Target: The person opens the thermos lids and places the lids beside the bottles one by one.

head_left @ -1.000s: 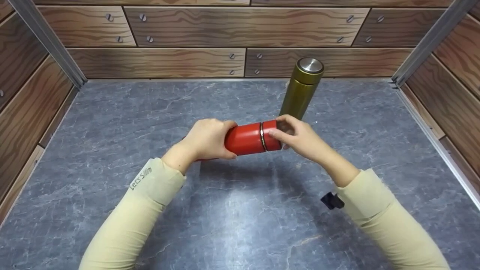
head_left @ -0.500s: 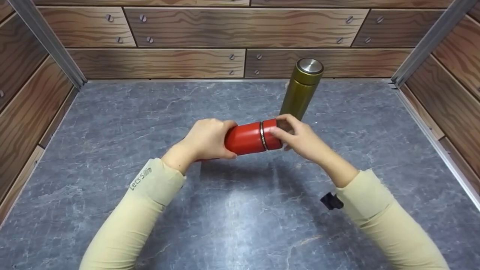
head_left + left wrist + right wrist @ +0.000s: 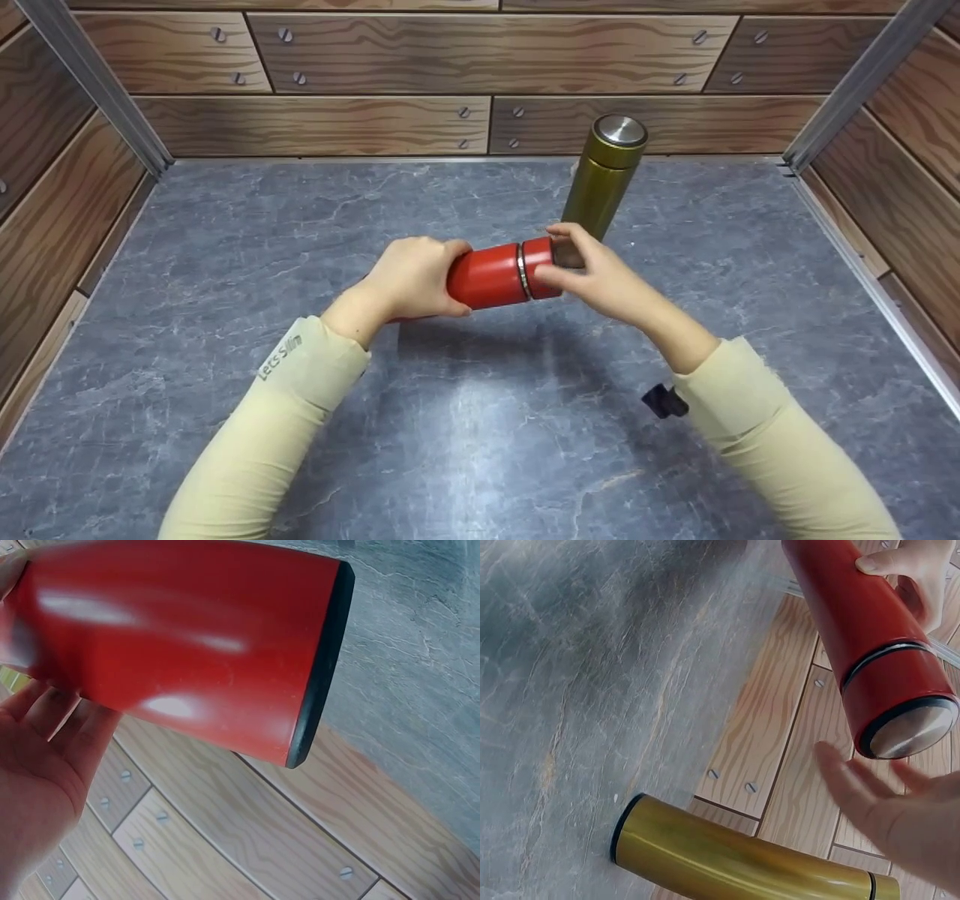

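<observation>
The left hand is curled round a red bottle, tilted over the middle of the counter, well apart from its left, right and back edges. The right hand is spread, thumb and fingers parted about the bottle's lid; whether any fingertip touches it I cannot tell. The lid is raised and points toward the right edge. Just beyond the right hand an olive-gold bottle stands upright, nearer the back edge. Broad counter surface lies between each hand and its side edge. Wood-patterned walls border the back, left and right edges.
</observation>
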Demonstrator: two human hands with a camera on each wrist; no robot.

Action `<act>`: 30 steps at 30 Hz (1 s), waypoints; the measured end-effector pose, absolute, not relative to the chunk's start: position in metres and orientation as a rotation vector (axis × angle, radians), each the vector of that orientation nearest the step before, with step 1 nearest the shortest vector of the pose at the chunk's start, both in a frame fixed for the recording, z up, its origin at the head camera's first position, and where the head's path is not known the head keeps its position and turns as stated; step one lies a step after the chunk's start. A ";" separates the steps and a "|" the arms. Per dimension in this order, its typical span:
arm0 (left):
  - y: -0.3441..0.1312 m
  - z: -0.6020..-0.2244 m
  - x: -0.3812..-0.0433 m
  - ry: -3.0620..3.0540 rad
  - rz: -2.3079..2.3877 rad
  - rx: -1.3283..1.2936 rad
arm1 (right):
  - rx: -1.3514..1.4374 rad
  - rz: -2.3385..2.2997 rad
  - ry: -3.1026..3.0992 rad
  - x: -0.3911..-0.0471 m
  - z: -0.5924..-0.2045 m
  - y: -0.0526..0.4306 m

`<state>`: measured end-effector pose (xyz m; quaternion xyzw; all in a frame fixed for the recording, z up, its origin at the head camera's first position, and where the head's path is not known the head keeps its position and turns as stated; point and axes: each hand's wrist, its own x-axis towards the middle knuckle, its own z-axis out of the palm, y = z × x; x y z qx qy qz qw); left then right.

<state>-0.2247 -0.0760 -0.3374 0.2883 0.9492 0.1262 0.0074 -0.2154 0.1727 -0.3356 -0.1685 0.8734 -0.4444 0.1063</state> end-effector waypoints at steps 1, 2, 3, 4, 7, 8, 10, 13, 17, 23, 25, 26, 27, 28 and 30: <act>-0.076 -0.337 -0.225 2.969 0.393 0.903 | -0.450 -1.296 2.578 -0.216 -0.335 0.173; -0.075 -0.337 -0.225 2.969 0.393 0.907 | -0.410 -1.282 2.587 -0.216 -0.335 0.172; -0.075 -0.337 -0.225 2.971 0.392 0.911 | -0.379 -1.268 2.597 -0.216 -0.335 0.172; -0.075 -0.338 -0.225 2.973 0.389 0.916 | -0.359 -1.257 2.605 -0.216 -0.335 0.172; -0.074 -0.337 -0.225 2.977 0.382 0.925 | -0.390 -1.271 2.610 -0.216 -0.334 0.173; -0.074 -0.337 -0.225 2.977 0.380 0.925 | -0.422 -1.283 2.606 -0.216 -0.334 0.173; -0.074 -0.338 -0.225 2.977 0.378 0.920 | -0.498 -1.302 2.598 -0.216 -0.334 0.174; -0.075 -0.338 -0.225 2.975 0.384 0.908 | -0.565 -1.328 2.575 -0.216 -0.334 0.174; -0.075 -0.339 -0.225 2.977 0.392 0.908 | -0.486 -1.304 2.578 -0.215 -0.334 0.174; -0.074 -0.337 -0.224 2.975 0.402 0.919 | -0.338 -1.265 2.577 -0.215 -0.333 0.172; -0.074 -0.336 -0.223 2.980 0.397 0.922 | -0.375 -1.290 2.573 -0.215 -0.333 0.172; -0.074 -0.335 -0.223 2.983 0.396 0.924 | -0.410 -1.306 2.570 -0.214 -0.332 0.173; -0.074 -0.335 -0.223 2.985 0.391 0.926 | -0.445 -1.319 2.564 -0.214 -0.332 0.173; -0.074 -0.335 -0.223 2.987 0.387 0.928 | -0.479 -1.326 2.561 -0.214 -0.332 0.174; -0.074 -0.335 -0.223 2.987 0.384 0.927 | -0.531 -1.339 2.546 -0.214 -0.332 0.174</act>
